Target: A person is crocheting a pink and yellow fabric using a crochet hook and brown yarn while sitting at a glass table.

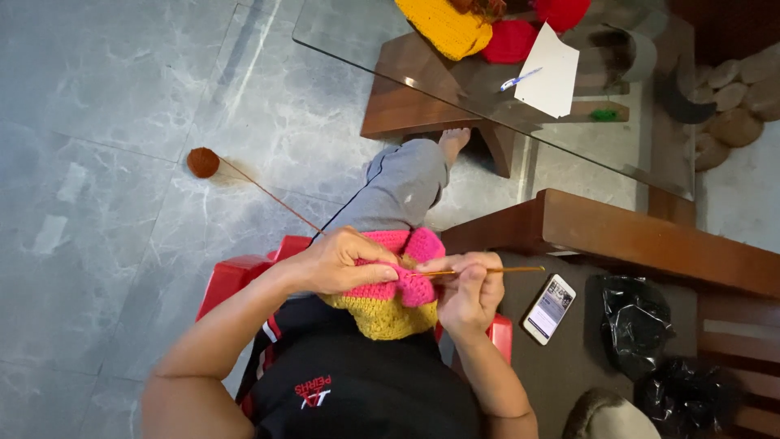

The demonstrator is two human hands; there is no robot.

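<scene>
Right, status at this frame, fingers outward.

Right hand (470,291): fingers were pinched shut around a thin crochet hook (487,271), held roughly level, handle end pointing to the person's right, tip buried in the pink rows.

Left hand (337,262): fingers were curled closed over the top edge of the crochet piece (388,299), thumb pressing the pink fabric just beside the hook tip.

Crochet piece: sat in the person's lap, touching both hands. Yellow band below, pink band above.

Yarn: a thin brown strand (268,193) ran from the left hand across the floor to a brown yarn ball (203,162), well apart from the lap.

Progress: judging by the fabric, the yellow section was finished and several pink rows were in. Hook was in the work and the strand uncut, so stitching wasn't closed off. How many rows were left, can't tell.

Seat: red plastic chair (231,276) under the person, grey-trousered leg (398,191) stretched toward a glass-topped table (357,49).

On the table: more yellow and red knitted pieces (455,28), a sheet of paper (548,71), a pen (518,79).

To the right: wooden bench (642,240), a phone (549,308) lying on a dark surface near the right hand, black plastic bags (634,321) beyond it.
</scene>
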